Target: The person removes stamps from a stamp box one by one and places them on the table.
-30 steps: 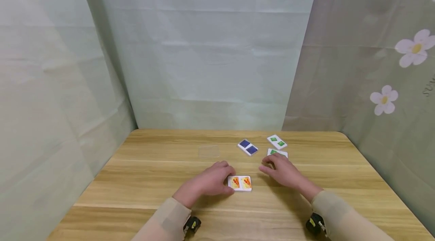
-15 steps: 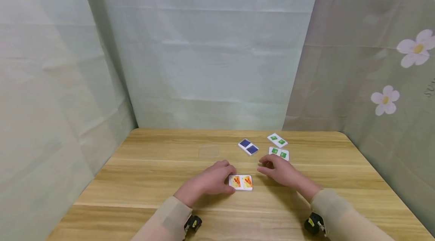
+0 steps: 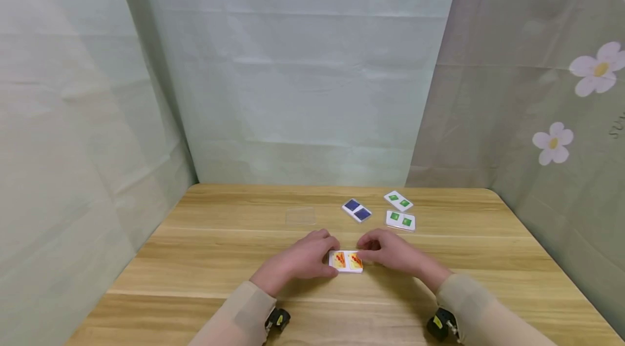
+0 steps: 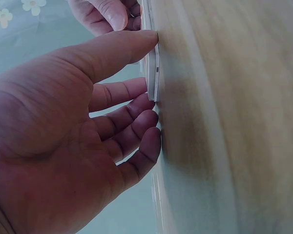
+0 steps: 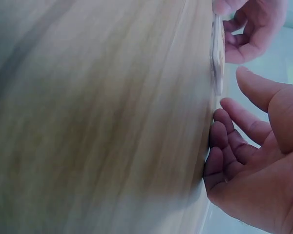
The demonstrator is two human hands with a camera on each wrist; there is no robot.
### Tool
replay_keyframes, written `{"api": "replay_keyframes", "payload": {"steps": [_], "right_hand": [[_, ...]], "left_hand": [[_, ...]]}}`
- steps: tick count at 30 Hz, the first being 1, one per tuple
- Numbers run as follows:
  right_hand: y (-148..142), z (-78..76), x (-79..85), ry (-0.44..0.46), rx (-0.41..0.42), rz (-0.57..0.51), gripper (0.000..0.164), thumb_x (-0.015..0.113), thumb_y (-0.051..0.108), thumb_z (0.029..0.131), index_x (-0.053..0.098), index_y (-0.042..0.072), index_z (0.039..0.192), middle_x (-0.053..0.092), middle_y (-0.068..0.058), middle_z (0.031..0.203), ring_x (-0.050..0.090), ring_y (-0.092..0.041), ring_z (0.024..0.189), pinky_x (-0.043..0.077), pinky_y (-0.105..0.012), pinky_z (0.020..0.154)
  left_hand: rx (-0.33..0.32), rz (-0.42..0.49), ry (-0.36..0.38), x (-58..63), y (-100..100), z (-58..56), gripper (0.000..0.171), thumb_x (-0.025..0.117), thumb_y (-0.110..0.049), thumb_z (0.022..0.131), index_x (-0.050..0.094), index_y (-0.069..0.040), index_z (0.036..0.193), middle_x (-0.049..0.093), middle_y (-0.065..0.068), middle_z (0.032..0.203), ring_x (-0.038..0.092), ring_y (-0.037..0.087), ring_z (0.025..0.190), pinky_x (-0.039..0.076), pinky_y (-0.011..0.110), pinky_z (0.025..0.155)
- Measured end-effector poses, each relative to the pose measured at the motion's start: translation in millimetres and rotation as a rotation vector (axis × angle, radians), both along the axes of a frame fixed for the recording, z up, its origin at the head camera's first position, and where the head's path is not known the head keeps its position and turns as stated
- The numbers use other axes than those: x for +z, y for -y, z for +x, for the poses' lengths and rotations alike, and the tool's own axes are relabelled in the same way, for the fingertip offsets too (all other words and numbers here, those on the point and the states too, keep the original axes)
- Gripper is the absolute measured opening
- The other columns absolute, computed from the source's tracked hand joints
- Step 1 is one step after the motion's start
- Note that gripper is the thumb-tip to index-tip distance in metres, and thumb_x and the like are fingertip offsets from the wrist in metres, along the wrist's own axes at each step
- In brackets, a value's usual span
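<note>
A small stack of white picture cards (image 3: 346,261) with two orange-and-yellow pictures on top lies flat on the wooden table. My left hand (image 3: 307,256) holds its left end, the thumb at the near edge and a finger at the far edge. In the left wrist view the thumb of the left hand (image 4: 63,122) presses the stack's edge (image 4: 153,73). At the stack's right end is my right hand (image 3: 393,251), its thumb overlapping the top card in the head view. The right wrist view shows the right hand (image 5: 259,151) with thumb and fingers apart and nothing between them.
Behind the right hand lie two cards with green pictures, a nearer one (image 3: 400,220) and a farther one (image 3: 398,200). A dark blue card (image 3: 357,210) lies left of them. Farther left is a clear rectangular plastic piece (image 3: 300,216). Curtains (image 3: 303,91) surround the table.
My right hand has moved left and toward me, from beside the nearer green card to the right end of the stack. That green card now shows fully. The left hand keeps its place.
</note>
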State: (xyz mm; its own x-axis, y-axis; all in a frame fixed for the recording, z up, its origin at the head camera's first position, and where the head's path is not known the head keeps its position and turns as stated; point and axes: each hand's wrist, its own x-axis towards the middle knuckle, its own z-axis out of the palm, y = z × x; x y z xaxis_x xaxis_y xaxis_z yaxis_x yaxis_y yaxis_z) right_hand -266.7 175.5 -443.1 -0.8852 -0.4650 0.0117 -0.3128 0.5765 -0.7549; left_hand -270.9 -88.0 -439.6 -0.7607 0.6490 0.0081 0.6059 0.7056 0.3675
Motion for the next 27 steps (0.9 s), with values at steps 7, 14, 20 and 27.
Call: {"api": "replay_keyframes", "payload": {"steps": [7,14,20,27], "right_hand": [[5.7,-0.3,-0.6,0.015,0.020,-0.009,0.018,0.084,0.014,0.100,0.076,0.003,0.111,0.069,-0.001,0.098,0.059,-0.018,0.090,0.049,-0.028,0.078],[8.7,1.1,0.4,-0.002,0.015,0.025,0.016,0.086,0.013,0.097,0.075,0.005,0.105,0.067,0.001,0.096,0.058,-0.017,0.089,0.049,-0.029,0.079],[9.0,0.6,-0.3,-0.012,0.006,0.046,0.016,0.086,0.011,0.096,0.074,0.005,0.105,0.066,0.001,0.095,0.057,-0.017,0.089,0.048,-0.030,0.079],[9.2,0.2,-0.5,-0.012,0.002,0.038,0.014,0.085,0.008,0.096,0.074,0.005,0.104,0.066,0.001,0.093,0.057,-0.017,0.087,0.048,-0.029,0.077]], "left_hand": [[-0.002,0.010,0.000,-0.9,1.6,-1.3,0.048,0.094,-0.028,0.090,0.074,-0.008,0.129,0.062,-0.001,0.116,0.055,0.011,0.101,0.052,0.030,0.093],[-0.001,0.010,-0.003,-1.5,0.5,-0.8,0.048,0.094,-0.028,0.091,0.074,-0.008,0.130,0.062,-0.001,0.117,0.055,0.011,0.102,0.052,0.030,0.094],[-0.002,0.006,-0.003,0.6,0.7,0.1,0.048,0.094,-0.028,0.090,0.074,-0.008,0.129,0.062,-0.001,0.116,0.054,0.011,0.101,0.052,0.029,0.094],[-0.001,0.002,-0.003,0.0,1.1,-0.5,0.048,0.094,-0.028,0.091,0.073,-0.008,0.129,0.062,-0.001,0.116,0.054,0.010,0.100,0.052,0.028,0.093]]}}
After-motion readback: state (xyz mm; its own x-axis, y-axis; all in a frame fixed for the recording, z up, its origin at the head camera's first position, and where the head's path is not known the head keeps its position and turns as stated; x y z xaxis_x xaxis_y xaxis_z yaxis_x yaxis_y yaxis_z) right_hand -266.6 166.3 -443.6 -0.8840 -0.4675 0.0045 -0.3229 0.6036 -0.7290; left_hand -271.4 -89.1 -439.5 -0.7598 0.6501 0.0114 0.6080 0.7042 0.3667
